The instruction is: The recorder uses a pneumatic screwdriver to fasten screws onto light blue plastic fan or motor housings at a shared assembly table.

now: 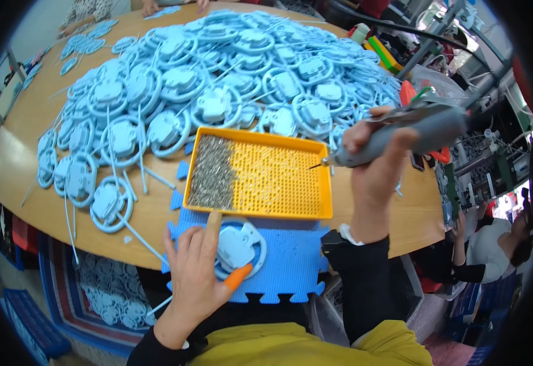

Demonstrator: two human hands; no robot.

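My right hand (376,177) is wrapped round a grey electric screwdriver (422,131). Its thin dark bit points left, over the right end of a yellow tray (260,215). Small metal screws (211,174) lie heaped at the tray's left end, with others scattered over its perforated bottom. My left hand (194,262) steadies a light blue plastic ring-shaped part (234,246) lying on a blue foam mat (287,262). The thumb, in an orange finger cover (238,276), presses the part's lower rim. The index finger stretches to the tray's near edge; the other fingers lie left of the part.
A large pile of similar light blue parts (217,79) spreads behind and left of the tray on a wooden table (412,213). Another person's hands (150,7) are at the far edge. A metal frame (455,36) stands right; a crate of parts (111,293) sits lower left.
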